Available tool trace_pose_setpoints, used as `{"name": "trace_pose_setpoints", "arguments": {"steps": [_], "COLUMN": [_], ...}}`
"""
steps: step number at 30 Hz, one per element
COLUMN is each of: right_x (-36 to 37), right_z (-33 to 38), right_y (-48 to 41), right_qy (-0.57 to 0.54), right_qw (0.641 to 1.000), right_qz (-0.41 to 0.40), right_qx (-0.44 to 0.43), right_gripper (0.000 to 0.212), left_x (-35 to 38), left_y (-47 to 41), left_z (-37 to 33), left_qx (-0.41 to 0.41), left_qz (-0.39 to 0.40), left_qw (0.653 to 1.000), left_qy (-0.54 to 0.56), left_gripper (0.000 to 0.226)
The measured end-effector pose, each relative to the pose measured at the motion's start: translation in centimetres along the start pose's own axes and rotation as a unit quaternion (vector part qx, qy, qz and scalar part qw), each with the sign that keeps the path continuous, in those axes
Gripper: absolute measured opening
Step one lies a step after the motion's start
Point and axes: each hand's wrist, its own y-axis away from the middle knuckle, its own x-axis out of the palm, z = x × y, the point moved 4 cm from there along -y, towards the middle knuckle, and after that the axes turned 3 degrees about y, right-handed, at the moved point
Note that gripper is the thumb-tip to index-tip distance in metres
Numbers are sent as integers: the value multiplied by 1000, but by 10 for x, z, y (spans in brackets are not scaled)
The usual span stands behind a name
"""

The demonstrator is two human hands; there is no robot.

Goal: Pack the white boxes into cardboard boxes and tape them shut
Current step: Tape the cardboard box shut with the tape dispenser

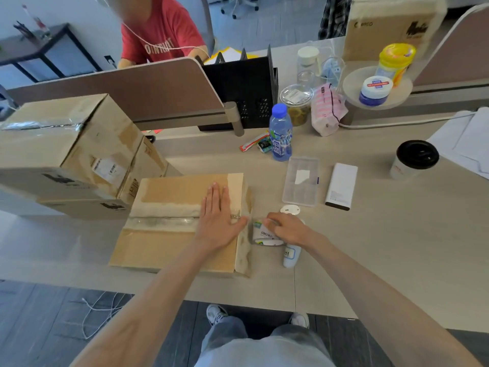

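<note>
Cardboard box (pixel 169 223): sitting flat on the desk (pixel 370 260), flaps closed, a shiny strip of clear tape already running along the centre seam up to the right edge.

Left hand (pixel 218 218): spread wide and flat, palm down on the lid near the right end. My read is it's pinning the flaps and the tape end so nothing lifts while the roll gets pulled.

Right hand (pixel 284 229): curled around the tape roll (pixel 264 234), gripping it just off the box's right edge, touching or nearly touching the side wall. Looks like the tape is being carried over the edge and down the side, or about to be torn.

Finished boxes: two taped cardboard boxes (pixel 66 154) stacked to the left, out of the way.

White boxes: none visible, presumably already inside, can't confirm.

Hard to see: the tape between roll and box is clear and basically invisible here, so I can't tell if it's attached or cut. A white tube (pixel 291 256) is half hidden under the right wrist.

Clutter: blue bottle (pixel 280 133) and coffee cup (pixel 414 158) well clear.
</note>
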Motion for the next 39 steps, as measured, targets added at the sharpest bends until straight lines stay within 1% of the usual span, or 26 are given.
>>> {"name": "trace_pose_setpoints", "arguments": {"steps": [5, 8, 13, 15, 18, 23, 26, 29, 31, 35, 37, 39], "right_x": [6, 6, 9, 12, 14, 16, 11, 7, 6, 8, 6, -1], "right_z": [9, 12, 13, 12, 11, 10, 11, 11, 10, 13, 12, 9], "right_y": [-5, -8, -6, -3, 0, 4, 4, 0, -1, -3, -4, -6], "right_qy": [81, 119, 177, 168, 120, 69, 56, 46, 51, 93, 104, 128], "right_qw": [997, 993, 984, 985, 991, 996, 997, 998, 998, 993, 992, 989], "right_qz": [-10, -11, -27, -37, -35, -36, -44, -44, -40, -36, -36, -57], "right_qx": [-7, -9, -17, -26, -38, -51, -39, -26, -25, -58, -62, -57], "right_gripper": [32, 31, 41, 42, 40, 37, 34, 30, 29, 30, 31, 34], "left_x": [-1, -4, -5, -6, -6, -7, -7, -8, -9, -13, -12, -10], "left_y": [0, 1, 1, 1, 1, -1, -2, -2, -4, -8, -7, -6], "left_z": [-2, -2, -3, -4, -5, -9, -18, -25, -26, -30, -31, -28], "left_qx": [0, -4, -7, -8, -12, -23, -28, -26, -27, -24, -27, -29], "left_qz": [5, 8, 19, 29, 41, 46, 46, 29, 12, -31, -23, 3], "left_qw": [1000, 1000, 1000, 1000, 999, 999, 998, 999, 999, 995, 995, 997], "left_qy": [-4, -1, -2, -9, -13, -17, -20, -37, -46, -91, -91, -65], "left_gripper": [97, 98, 104, 110, 112, 111, 109, 103, 98, 83, 84, 92]}}
